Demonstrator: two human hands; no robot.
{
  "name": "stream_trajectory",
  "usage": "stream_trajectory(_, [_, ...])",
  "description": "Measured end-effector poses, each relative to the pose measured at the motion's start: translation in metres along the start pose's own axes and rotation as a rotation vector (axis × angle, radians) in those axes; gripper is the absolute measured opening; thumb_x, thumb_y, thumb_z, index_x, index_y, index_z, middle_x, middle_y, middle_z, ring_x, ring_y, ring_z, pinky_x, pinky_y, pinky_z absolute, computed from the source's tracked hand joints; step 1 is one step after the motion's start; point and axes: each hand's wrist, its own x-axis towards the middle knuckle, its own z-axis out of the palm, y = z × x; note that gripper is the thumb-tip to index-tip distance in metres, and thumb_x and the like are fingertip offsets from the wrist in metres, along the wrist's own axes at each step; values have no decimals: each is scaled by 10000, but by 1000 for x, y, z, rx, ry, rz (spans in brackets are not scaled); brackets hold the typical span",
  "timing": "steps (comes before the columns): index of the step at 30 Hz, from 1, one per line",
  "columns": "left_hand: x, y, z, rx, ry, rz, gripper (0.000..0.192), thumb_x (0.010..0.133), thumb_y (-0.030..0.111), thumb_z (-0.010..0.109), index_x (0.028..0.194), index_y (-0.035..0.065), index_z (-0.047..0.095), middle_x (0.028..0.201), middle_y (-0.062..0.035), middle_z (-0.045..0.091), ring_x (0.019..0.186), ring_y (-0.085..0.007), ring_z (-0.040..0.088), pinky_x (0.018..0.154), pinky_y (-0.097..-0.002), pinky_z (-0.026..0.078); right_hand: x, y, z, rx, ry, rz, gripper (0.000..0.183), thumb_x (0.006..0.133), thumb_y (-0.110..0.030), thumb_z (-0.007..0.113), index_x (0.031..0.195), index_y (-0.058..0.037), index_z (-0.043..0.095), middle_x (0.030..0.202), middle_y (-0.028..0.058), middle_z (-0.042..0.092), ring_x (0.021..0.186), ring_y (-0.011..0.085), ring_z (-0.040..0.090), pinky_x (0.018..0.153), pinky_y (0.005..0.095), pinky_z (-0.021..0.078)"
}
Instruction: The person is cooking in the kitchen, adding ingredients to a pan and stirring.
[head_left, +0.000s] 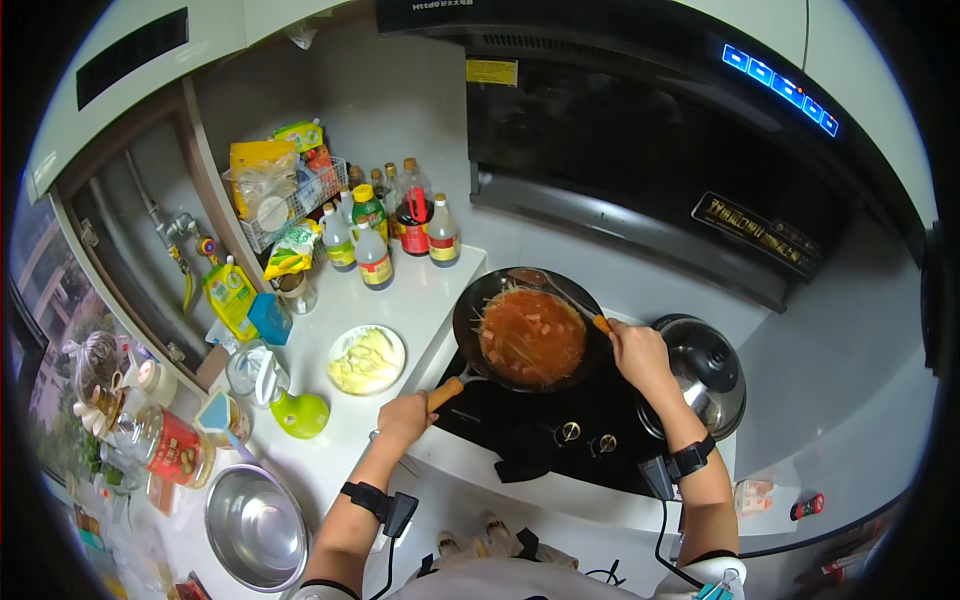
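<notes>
A dark wok (469, 315) stands on the left side of a black glass cooktop (495, 427). Inside it lies a reddish-orange soup (536, 337) with pale strips and pinkish pieces. My left hand (405, 418) is closed around the wok's wooden handle (445, 394). In my right hand (639, 352) is the wooden grip of a metal cooking utensil (566, 292), whose dark head rests at the wok's far inner wall. Left of the wok, a white plate (332, 379) holds pale yellow-green leaves (367, 360), probably cabbage.
A lidded pot (697, 367) occupies the cooktop's right side. Several sauce bottles (373, 255) and a wire basket (259, 236) stand at the back left. A green spray bottle (300, 414) and a steel basin (257, 525) are on the left counter. The range hood (600, 142) overhangs the far side.
</notes>
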Motion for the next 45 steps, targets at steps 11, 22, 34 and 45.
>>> stream_trajectory(11, [-2,-3,0,5,12,-11,361,844,347,720,1049,64,630,883,-152,703,863,-357,680,731,-457,533,-10,4,-14,234,-277,-101,287,850,-182,664,1122,-102,711,841,199,683,758,386,655,712,442,535])
stream_trajectory(22, [-5,2,-4,13,22,-10,371,827,338,735,1047,58,632,879,-154,704,858,-358,680,726,-458,534,-37,24,-93,52,-359,-162,337,779,-162,740,1115,-170,736,749,124,656,697,313,632,640,407,503])
stream_trajectory(34, [-5,3,-6,17,9,-11,378,831,341,732,1056,55,629,895,-160,706,867,-355,681,727,-457,535,-61,-2,-192,-222,-187,-21,316,677,-70,767,979,-164,782,700,98,631,636,287,605,586,387,476])
stream_trajectory(45, [-5,0,-4,13,24,-15,375,829,341,733,1041,51,627,861,-154,703,838,-355,680,709,-454,534,-53,18,-119,-99,-239,-7,253,748,-130,730,998,-136,766,703,127,651,665,332,634,623,421,501])
